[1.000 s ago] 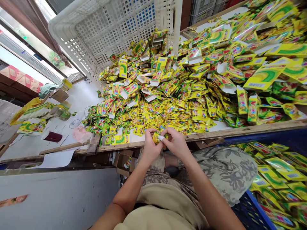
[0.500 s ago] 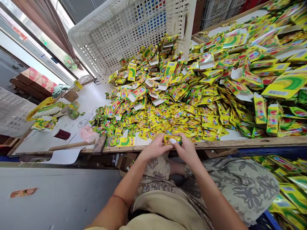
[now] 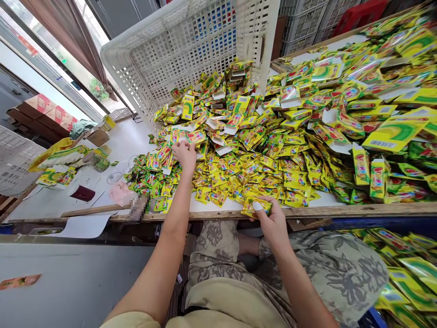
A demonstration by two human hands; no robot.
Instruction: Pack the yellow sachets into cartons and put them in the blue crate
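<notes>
My right hand (image 3: 273,223) pinches a yellow pineapple-print sachet (image 3: 248,206) above the table's front edge, the thumb lying across its face. Whether more sachets lie behind that one, I cannot tell. My left hand (image 3: 186,157) is stretched out to the heap, fingers curled at the end of a small yellow-and-red carton (image 3: 196,136). The fingers partly cover that carton's flap. Loose yellow sachets (image 3: 218,175) lie heaped between my hands, and green sachets (image 3: 139,173) lie left of my left wrist.
A white plastic crate (image 3: 150,59) lies tipped behind the heap, cartons spilling from it. More open cartons (image 3: 362,168) and sachets cover the right side. A wooden stick (image 3: 92,210), a dark red cup (image 3: 82,192) and a pink bag (image 3: 119,193) lie at left. A wooden strip (image 3: 211,215) edges the table.
My left hand has left the sachet and reached forward and left to the cartons. My right hand keeps the sachet, now slightly lower and further right.
</notes>
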